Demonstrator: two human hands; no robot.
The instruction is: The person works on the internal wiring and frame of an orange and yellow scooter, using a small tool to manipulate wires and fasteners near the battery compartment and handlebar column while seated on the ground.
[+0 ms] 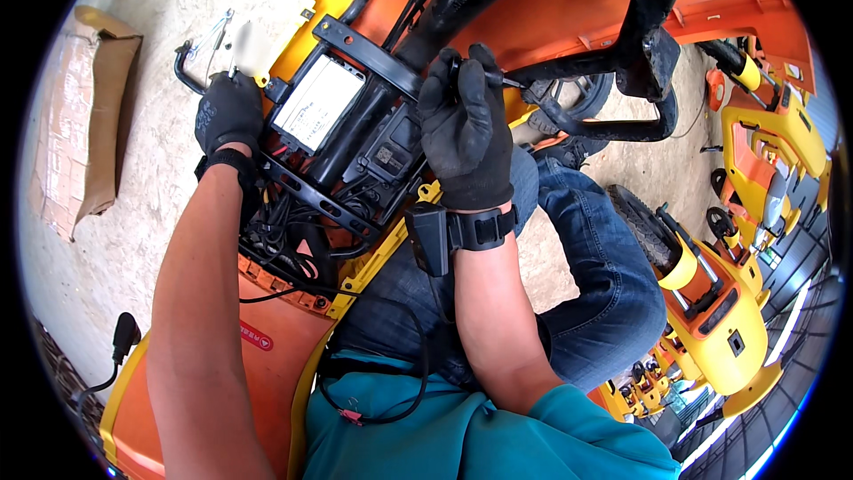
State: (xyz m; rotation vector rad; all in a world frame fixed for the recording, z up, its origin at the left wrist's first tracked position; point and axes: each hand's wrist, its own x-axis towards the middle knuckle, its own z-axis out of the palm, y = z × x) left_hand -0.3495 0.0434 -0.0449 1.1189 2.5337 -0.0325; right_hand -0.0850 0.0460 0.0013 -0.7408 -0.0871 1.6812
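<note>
Holding tool (509, 82), right hand (466, 138); floor (124, 258) past frame edge (369, 53)

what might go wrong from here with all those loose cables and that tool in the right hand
The bunched thin black cables beside the black slotted metal bar might get pinched or snagged if parts shift.

The slim metal-shafted tool in the black-gloved right hand could slip and scratch something nearby.

The long black cable loop reaching over the teal fabric shirt might catch on an arm and get tugged.
</note>
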